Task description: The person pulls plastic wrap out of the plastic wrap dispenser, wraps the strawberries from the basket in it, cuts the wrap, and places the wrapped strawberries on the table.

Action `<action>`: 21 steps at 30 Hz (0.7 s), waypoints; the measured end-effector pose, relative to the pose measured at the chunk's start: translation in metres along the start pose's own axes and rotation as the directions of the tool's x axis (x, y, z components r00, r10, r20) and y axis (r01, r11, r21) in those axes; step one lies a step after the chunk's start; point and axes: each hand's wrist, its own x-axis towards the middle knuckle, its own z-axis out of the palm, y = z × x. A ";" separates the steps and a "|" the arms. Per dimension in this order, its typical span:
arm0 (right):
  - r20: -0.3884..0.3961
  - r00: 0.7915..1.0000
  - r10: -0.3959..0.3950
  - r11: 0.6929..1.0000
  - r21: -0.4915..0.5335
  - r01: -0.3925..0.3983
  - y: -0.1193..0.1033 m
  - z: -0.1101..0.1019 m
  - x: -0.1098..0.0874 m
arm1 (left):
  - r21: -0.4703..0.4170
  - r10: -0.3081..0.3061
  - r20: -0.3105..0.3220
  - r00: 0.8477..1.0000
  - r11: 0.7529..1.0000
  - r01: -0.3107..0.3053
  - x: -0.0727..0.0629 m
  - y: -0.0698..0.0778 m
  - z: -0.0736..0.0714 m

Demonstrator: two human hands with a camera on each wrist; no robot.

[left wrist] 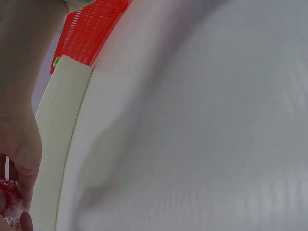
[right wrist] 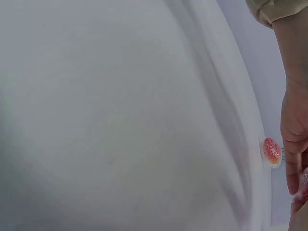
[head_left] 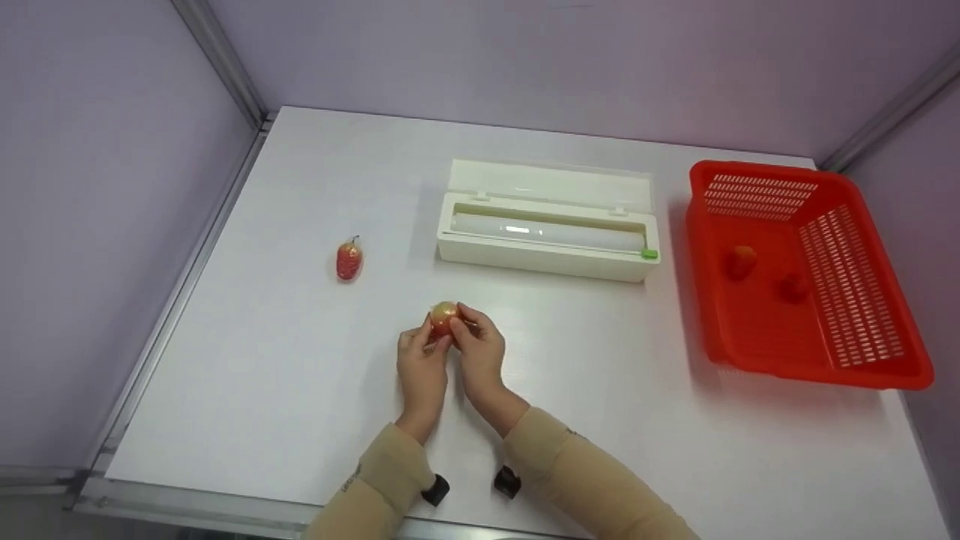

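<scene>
Both hands meet at the front middle of the table around a small, round, red-and-yellow fruit [head_left: 445, 316] with glossy clear film on it. The left hand [head_left: 422, 369] pinches its left side, and the right hand [head_left: 482, 357] grips the right side with thumb and fingers. In the wrist views only part of this fruit [left wrist: 11, 204] shows between fingers, with wrinkled film over its red skin. Left of the hands lies another red-and-yellow fruit [head_left: 349, 260], longer in shape; clear film surrounds this one [right wrist: 272, 150] in the right wrist view.
Behind the hands stands a white cling film box [head_left: 540, 261], lid raised, with a film roll [head_left: 547, 231] inside and a green slider [head_left: 649, 254] on its front edge. At the right, a red plastic basket [head_left: 712, 330] holds two reddish fruits [head_left: 741, 261]. Panels border the table.
</scene>
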 end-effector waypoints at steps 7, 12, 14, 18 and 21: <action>-0.015 0.999 -0.042 0.993 -0.110 0.040 -0.009 0.042 0.025 | 0.060 -0.037 -0.056 0.998 0.997 0.040 0.046 0.002 -0.016; 0.073 0.993 -0.090 0.972 -0.213 0.103 -0.019 0.066 0.048 | 0.076 0.001 -0.054 0.999 0.997 0.003 0.089 0.004 -0.031; 0.132 0.988 -0.077 0.958 -0.266 0.110 -0.022 0.073 0.059 | 0.098 0.000 -0.049 0.999 0.995 0.005 0.105 0.004 -0.037; 0.234 0.972 0.032 0.930 -0.363 0.057 -0.026 0.081 0.081 | 0.187 -0.005 -0.014 1.000 0.982 0.008 0.134 0.003 -0.043; 0.287 0.951 0.117 0.923 -0.384 0.003 -0.022 0.083 0.101 | 0.292 -0.003 0.040 0.999 0.957 -0.009 0.152 0.004 -0.041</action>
